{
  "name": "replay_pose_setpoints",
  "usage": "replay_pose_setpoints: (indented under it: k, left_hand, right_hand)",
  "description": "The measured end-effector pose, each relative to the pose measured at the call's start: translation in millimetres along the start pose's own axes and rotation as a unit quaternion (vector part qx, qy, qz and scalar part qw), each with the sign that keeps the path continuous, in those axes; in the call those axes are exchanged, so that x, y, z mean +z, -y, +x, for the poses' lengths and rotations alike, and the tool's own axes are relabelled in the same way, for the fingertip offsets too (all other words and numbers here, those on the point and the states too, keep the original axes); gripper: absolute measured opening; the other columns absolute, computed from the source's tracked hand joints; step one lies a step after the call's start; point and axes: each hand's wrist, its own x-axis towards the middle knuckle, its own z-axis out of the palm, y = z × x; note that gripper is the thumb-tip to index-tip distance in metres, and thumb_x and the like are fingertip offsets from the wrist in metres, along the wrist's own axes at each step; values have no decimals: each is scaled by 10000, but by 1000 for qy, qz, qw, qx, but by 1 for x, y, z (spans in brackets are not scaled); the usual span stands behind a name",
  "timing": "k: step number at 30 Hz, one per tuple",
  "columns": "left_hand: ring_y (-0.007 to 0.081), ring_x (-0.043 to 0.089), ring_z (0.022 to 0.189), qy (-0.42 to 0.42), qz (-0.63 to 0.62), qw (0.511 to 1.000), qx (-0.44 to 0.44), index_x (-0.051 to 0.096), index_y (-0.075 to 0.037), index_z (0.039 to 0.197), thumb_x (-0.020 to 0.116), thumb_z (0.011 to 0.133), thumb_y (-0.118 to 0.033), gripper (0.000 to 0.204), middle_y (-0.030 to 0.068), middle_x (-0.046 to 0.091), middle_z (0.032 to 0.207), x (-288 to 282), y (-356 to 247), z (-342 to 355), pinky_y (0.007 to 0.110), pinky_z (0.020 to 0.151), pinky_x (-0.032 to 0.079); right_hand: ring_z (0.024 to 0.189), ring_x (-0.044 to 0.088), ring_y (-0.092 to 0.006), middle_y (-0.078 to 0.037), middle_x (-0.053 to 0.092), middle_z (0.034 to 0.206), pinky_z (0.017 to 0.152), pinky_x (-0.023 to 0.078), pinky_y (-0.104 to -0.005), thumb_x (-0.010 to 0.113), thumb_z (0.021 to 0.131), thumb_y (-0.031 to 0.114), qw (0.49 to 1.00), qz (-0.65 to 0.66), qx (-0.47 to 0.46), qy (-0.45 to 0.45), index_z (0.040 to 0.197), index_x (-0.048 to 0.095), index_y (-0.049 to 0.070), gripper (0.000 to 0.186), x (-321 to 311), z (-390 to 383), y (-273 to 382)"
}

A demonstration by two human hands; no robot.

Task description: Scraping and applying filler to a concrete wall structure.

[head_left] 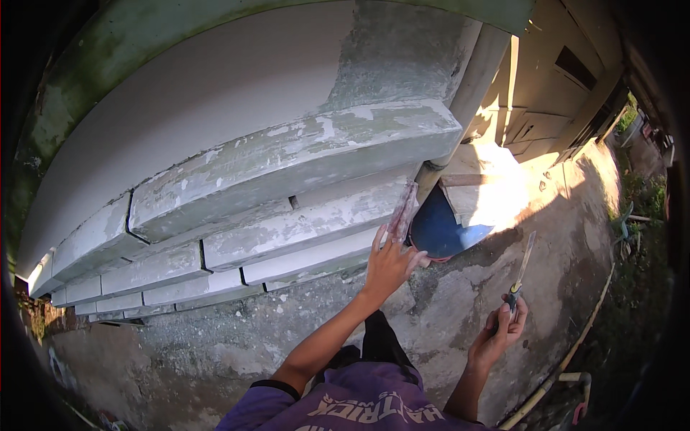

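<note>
Stepped concrete moulding (pixel 287 161) runs along the wall base from far left toward centre, its faces patched with pale filler over weathered grey-green. The left hand (pixel 388 262) is raised against the lower step of this moulding, fingers closed around a flat trowel (pixel 404 210), which stands nearly upright with its blade laid on the moulding end. Just right of the trowel sits a blue bucket (pixel 442 231) on the concrete floor (pixel 460 302), beside a grey downpipe (pixel 471 79). Further right, the right hand (pixel 498 334) is held well apart from the wall, fingers clamped on the handle of a narrow putty knife (pixel 522 266), blade pointing up. Sunlit beige doors (pixel 553 100) stand at far right.
</note>
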Motion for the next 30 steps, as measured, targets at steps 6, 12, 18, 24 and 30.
replay_pose_setpoints:
  k: [6, 12, 18, 24, 30]
  left_hand:
    - [367, 523, 1237, 97, 38, 987, -125, 733, -65, 924, 735, 864, -297, 239, 198, 585, 1171, -39, 23, -117, 531, 1136, 313]
    - [407, 503, 1229, 161, 107, 935, -297, 668, -138, 1236, 700, 889, -236, 362, 206, 577, 1181, -97, 15, -236, 530, 1107, 328]
    - [454, 495, 1179, 66, 190, 876, -438, 628, -165, 1317, 722, 871, -224, 459, 228, 567, 1168, -163, -39, -317, 539, 1069, 351]
    - [411, 593, 1097, -131, 175, 782, -584, 636, -62, 1270, 692, 898, -103, 378, 219, 606, 1204, -185, -99, -384, 468, 980, 461]
    - [201, 608, 1116, -352, 24, 684, -638, 574, 30, 1292, 622, 964, -44, 340, 126, 649, 1213, -172, -97, -394, 329, 943, 490]
  right_hand:
    - [625, 443, -20, -79, 666, 1074, 522, 331, -185, 665, 936, 45, 996, -13, 79, 50, 1219, 548, 23, 307, -7, -29, -12]
    - [646, 453, -12, -86, 681, 1090, 520, 321, -182, 687, 921, 31, 966, 50, 163, 196, 1193, 579, 26, 292, 53, -37, -28]
    - [620, 469, -46, -127, 687, 1072, 522, 336, -199, 667, 948, 67, 875, 129, 223, 410, 1219, 548, 9, 302, 122, -54, -44]
    - [525, 478, -95, -186, 677, 870, 497, 354, -208, 529, 1041, 298, 744, 165, 386, 520, 1132, 532, 17, 296, 122, -93, -30]
    - [472, 474, -106, -196, 669, 810, 448, 353, -228, 530, 1033, 319, 693, 95, 442, 562, 1073, 532, 38, 283, 67, -111, -35]
